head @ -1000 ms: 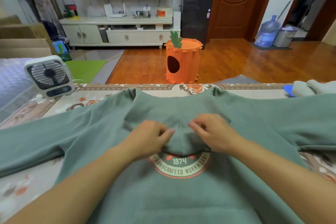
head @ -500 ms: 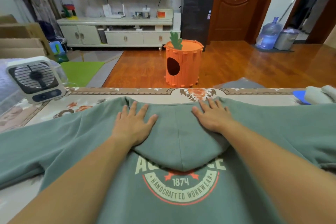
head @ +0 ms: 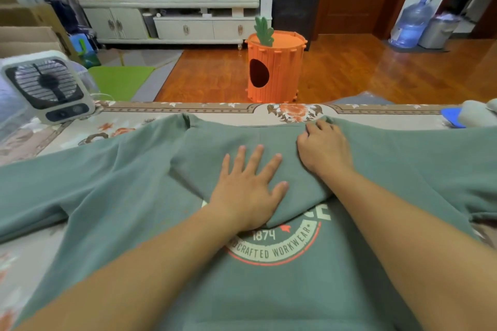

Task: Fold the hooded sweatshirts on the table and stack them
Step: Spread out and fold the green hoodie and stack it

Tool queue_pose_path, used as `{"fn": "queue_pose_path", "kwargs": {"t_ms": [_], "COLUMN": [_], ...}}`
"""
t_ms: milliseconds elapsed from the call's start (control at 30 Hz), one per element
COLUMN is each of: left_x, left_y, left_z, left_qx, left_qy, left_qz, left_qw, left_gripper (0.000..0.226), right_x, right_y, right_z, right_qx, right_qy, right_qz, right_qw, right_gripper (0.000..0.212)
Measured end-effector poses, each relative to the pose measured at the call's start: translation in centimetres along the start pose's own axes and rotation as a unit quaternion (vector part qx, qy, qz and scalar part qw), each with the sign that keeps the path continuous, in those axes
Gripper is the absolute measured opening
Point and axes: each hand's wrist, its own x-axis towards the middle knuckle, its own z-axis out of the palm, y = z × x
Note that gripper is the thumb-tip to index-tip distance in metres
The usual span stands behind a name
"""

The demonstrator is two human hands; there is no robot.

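A green hooded sweatshirt (head: 107, 183) lies spread face up on the table (head: 215, 109), with both sleeves stretched out to the sides. Its hood (head: 215, 148) is folded down over the chest and covers the top of the round "1874 handcrafted workwear" print (head: 274, 250). My left hand (head: 247, 191) presses flat on the middle of the hood, fingers spread. My right hand (head: 325, 150) sits at the hood's far right corner by the neckline, where its curled fingers pinch the fabric.
A small white desk fan (head: 47, 88) stands at the table's far left corner. A pale bundle of cloth (head: 478, 115) and a blue item (head: 453, 117) lie at the far right edge. An orange carrot-shaped bin (head: 274, 67) stands on the floor beyond the table.
My left hand slid right and toward me onto the middle of the hood. My right hand stayed near the neckline, and its flat fingers curled onto the fabric.
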Motion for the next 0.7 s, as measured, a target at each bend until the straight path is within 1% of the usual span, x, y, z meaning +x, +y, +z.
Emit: {"fn": "queue_pose_path", "kwargs": {"t_ms": [67,133,167,200,233,267,300,333,367,400,433,467,500,533,567,600,633,667,700], "left_x": [-0.6,-0.3,-0.3,-0.9,-1.5,-2.2,-3.0,-3.8,-4.4,-4.6,-4.2,-4.0,-3.7,-3.2,-2.8,-2.8,-2.7,-2.8,-3.0], "left_y": [-0.9,-1.3,-1.5,-1.8,-2.6,-3.9,-5.5,-7.1,-8.5,-9.4,-9.8,-9.7,-9.5,-9.5,-9.8,-10.1,-10.2,-10.4,-10.3], "left_z": [1.2,0.9,0.6,0.0,-0.6,-1.2,-2.0,-2.9,-3.5,-4.0,-3.8,-3.8,-3.5,-3.6,-3.8,-4.4,-4.9,-5.1,-5.1], "left_qx": [0.008,-0.021,-0.042,-0.072,-0.107,-0.125,-0.139,-0.169,-0.205,-0.234,-0.261,-0.287,-0.309,-0.328,-0.342,-0.341,-0.327,-0.296,-0.237], "left_qy": [-0.009,-0.013,0.001,0.039,0.105,0.172,0.207,0.195,0.157,0.115,0.077,0.061,0.064,0.082,0.098,0.102,0.094,0.073,0.059], "left_qz": [-0.008,0.007,0.013,-0.007,-0.058,-0.132,-0.218,-0.299,-0.359,-0.389,-0.393,-0.38,-0.368,-0.359,-0.357,-0.36,-0.365,-0.373,-0.38], "left_qw": [1.0,1.0,0.999,0.997,0.987,0.968,0.944,0.919,0.897,0.884,0.879,0.877,0.875,0.87,0.864,0.862,0.867,0.876,0.892], "left_gripper": [0.067,0.066,0.066,0.069,0.071,0.071,0.067,0.063,0.063,0.064,0.064,0.06,0.056,0.053,0.051,0.05,0.052,0.055,0.059], "right_x": [0.1,0.2,0.1,-0.2,-0.7,-1.3,-2.3,-3.4,-4.5,-5.5,-6.1,-6.6,-6.9,-6.9,-6.7,-6.7,-6.7,-6.8,-7.0], "right_y": [0.2,0.4,0.4,0.4,0.5,0.8,1.4,2.0,2.5,2.9,3.2,3.3,3.1,3.0,2.9,2.8,2.9,3.0,3.1], "right_z": [-0.4,-1.0,-1.5,-2.3,-3.0,-3.9,-4.7,-5.5,-6.2,-6.6,-6.7,-6.8,-6.7,-6.6,-6.4,-6.3,-6.3,-6.2,-6.2], "right_qx": [0.018,0.044,0.071,0.105,0.139,0.162,0.167,0.161,0.15,0.138,0.136,0.149,0.178,0.222,0.274,0.316,0.333,0.317,0.257], "right_qy": [-0.024,-0.061,-0.077,-0.084,-0.069,-0.034,0.003,0.018,0.003,-0.036,-0.077,-0.104,-0.116,-0.119,-0.122,-0.127,-0.132,-0.14,-0.148], "right_qz": [0.002,-0.003,-0.005,-0.001,0.009,0.027,0.055,0.089,0.122,0.154,0.178,0.193,0.207,0.223,0.239,0.251,0.256,0.246,0.222], "right_qw": [1.0,0.997,0.994,0.991,0.988,0.986,0.984,0.983,0.981,0.978,0.972,0.964,0.955,0.942,0.923,0.906,0.898,0.905,0.929], "right_gripper": [0.055,0.055,0.056,0.056,0.056,0.054,0.051,0.048,0.047,0.047,0.048,0.049,0.049,0.049,0.048,0.046,0.045,0.046,0.048]}}
